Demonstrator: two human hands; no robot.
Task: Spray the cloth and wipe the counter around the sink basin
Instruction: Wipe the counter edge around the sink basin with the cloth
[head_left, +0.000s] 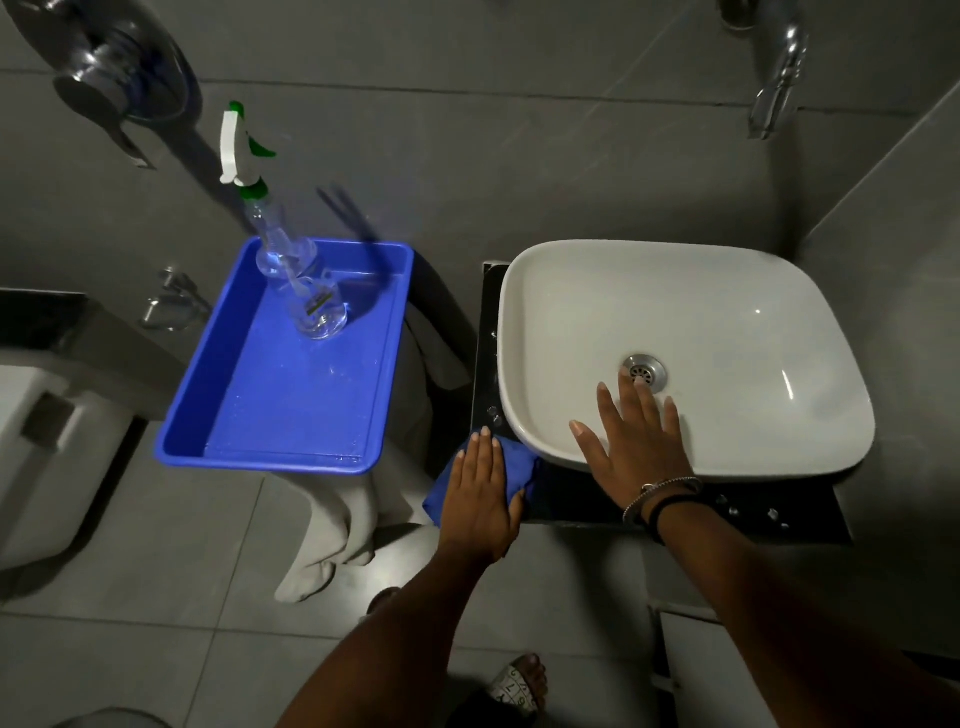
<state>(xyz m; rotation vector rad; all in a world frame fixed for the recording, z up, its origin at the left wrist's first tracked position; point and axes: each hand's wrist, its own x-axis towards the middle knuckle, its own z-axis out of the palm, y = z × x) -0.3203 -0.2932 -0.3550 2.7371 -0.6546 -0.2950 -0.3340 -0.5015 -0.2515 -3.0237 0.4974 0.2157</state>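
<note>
The sink basin (649, 312) looks like glazed white ceramic, smooth and glossy, with small bright highlights. Its drain (644, 370) is shiny metal with a perforated centre. The counter (485, 374) is dark and polished, with beads of water on it. The cloth (519, 467) is soft blue fabric, matt and creased. The tray (291, 457) is smooth blue plastic with a faint sheen. The spray bottle (298, 280) is clear plastic, its trigger head opaque white and green. The wall tap (779, 78) is chromed, mirror-bright metal. The tiles are grey and matt.
</note>
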